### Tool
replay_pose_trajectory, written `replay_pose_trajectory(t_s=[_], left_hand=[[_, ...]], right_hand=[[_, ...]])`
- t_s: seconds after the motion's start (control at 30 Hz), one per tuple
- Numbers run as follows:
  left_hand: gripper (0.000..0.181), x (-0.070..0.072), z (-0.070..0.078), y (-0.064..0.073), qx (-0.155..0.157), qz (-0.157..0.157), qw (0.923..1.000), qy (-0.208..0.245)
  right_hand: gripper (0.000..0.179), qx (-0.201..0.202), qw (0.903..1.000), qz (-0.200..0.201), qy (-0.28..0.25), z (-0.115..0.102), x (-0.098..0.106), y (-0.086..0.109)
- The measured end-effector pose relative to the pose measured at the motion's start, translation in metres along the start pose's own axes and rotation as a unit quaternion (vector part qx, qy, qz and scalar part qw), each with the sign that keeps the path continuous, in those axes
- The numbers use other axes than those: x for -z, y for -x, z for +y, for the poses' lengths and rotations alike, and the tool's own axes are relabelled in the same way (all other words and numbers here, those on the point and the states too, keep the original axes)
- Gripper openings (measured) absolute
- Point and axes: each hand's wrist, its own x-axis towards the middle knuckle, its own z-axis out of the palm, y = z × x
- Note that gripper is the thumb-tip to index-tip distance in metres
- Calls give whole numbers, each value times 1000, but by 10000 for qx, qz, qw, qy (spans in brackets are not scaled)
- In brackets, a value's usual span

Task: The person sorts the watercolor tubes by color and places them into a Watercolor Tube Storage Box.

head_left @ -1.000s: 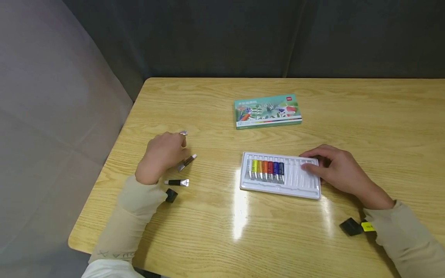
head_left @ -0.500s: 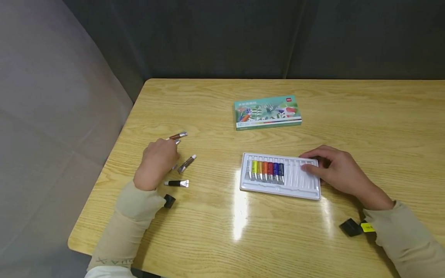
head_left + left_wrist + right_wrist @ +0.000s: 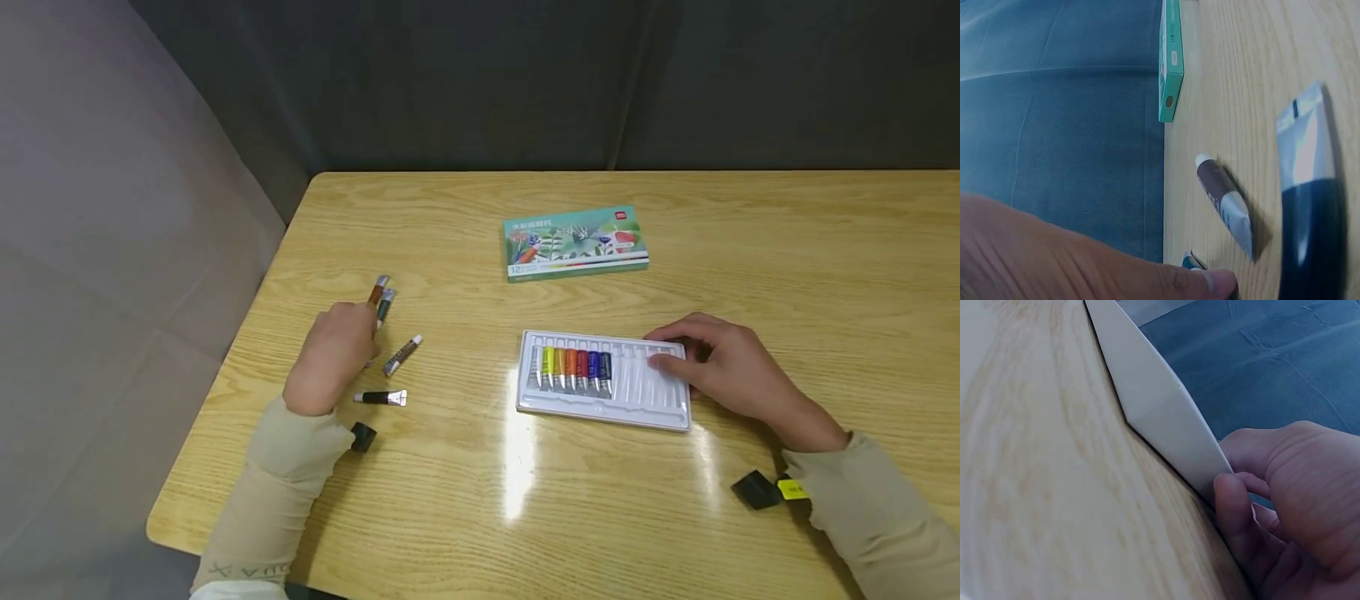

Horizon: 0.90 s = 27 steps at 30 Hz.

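In the head view my left hand is low over the table at left, fingers curled down. It pinches a green paint tube near its lower end; in the left wrist view the thumb covers most of that tube. A reddish-brown tube lies alongside, partly hidden by the hand. To the right is a dark brown tube, and nearer the person a black tube. My right hand grips the right end of a white plastic tray, thumb over the rim. Several coloured tubes fill its left slots.
Behind the tray lies a teal paint box with a flower print. The wooden table ends at a left edge beside a grey cloth. A dark curtain hangs behind it.
My left hand has drawn back toward the person and slightly left. The reddish-brown and green tubes have come into view and turned more upright in the picture. The right hand and tray stay put.
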Motion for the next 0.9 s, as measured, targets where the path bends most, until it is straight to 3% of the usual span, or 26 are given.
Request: replay_pose_trajectory(t_s=[0.17, 0.5, 0.67, 0.9], left_hand=[[4, 2, -2, 2, 77, 77, 9999, 94], [25, 8, -1, 6, -61, 251, 9996, 100], [42, 10, 10, 5, -252, 375, 9986, 288], [42, 11, 36, 2, -577, 456, 9958, 550]], right_hand=[[24, -12, 10000, -16, -50, 0, 0, 1], [25, -33, 10000, -30, -28, -2, 1, 0], [25, 4, 10000, -22, 3, -2, 1, 0], [26, 29, 10000, -26, 1, -2, 2, -1]])
